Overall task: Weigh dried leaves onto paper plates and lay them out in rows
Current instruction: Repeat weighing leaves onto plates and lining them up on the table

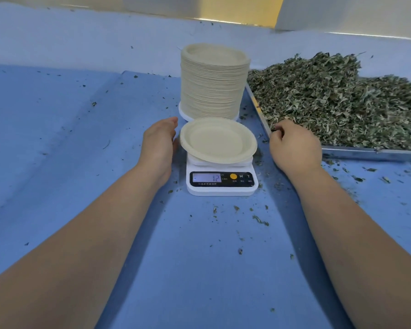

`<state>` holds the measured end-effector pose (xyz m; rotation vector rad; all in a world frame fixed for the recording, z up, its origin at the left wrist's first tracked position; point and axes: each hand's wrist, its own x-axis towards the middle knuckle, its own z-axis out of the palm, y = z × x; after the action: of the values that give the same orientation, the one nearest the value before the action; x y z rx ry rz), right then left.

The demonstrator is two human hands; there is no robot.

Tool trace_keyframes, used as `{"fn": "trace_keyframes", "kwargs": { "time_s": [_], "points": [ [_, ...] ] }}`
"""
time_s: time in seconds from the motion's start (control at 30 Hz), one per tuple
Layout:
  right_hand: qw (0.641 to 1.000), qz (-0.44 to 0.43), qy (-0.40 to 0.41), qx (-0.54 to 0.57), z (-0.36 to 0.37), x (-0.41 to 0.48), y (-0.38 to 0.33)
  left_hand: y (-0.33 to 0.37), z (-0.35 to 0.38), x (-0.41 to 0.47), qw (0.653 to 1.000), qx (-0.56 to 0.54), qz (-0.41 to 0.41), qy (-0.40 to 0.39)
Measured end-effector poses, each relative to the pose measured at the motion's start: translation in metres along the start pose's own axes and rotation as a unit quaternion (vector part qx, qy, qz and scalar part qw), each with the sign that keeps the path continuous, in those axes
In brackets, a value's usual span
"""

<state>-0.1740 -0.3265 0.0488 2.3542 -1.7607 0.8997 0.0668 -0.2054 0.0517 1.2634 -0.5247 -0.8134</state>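
An empty cream paper plate (217,140) sits on a small white digital scale (221,184) whose display is lit. My left hand (158,144) is right beside the plate's left rim with its fingers relaxed and straight. My right hand (293,144) lies knuckles up at the near left corner of a metal tray (365,153). Its fingers curl into the edge of the heap of dried green leaves (337,98) piled in that tray. Whatever lies under its palm is hidden.
A tall stack of paper plates (212,81) stands just behind the scale. Blue cloth (69,138) covers the table, with leaf crumbs scattered around the scale and in front of the tray. A pale wall rises at the back.
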Motion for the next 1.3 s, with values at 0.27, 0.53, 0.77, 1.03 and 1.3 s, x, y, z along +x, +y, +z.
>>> {"fn": "trace_keyframes", "kwargs": {
  "time_s": [0.27, 0.53, 0.77, 1.03, 1.3],
  "points": [
    [0.996, 0.000, 0.006, -0.085, 0.001, 0.002, -0.006, 0.001, -0.003, -0.010, 0.999, -0.019, -0.008, -0.037],
    [0.982, 0.015, -0.098, -0.162, 0.001, 0.008, -0.003, 0.005, 0.000, -0.011, 0.997, -0.030, -0.038, -0.053],
    [0.992, -0.038, 0.056, -0.106, -0.003, 0.010, 0.000, 0.001, -0.002, -0.009, 0.997, -0.051, -0.025, -0.047],
    [0.986, 0.002, -0.080, -0.145, 0.004, 0.012, 0.006, 0.002, -0.002, -0.007, 0.997, -0.063, -0.029, -0.024],
    [0.996, -0.058, 0.061, -0.031, -0.002, 0.014, 0.005, 0.002, -0.002, -0.007, 0.997, -0.066, -0.031, -0.027]
  ]
}}
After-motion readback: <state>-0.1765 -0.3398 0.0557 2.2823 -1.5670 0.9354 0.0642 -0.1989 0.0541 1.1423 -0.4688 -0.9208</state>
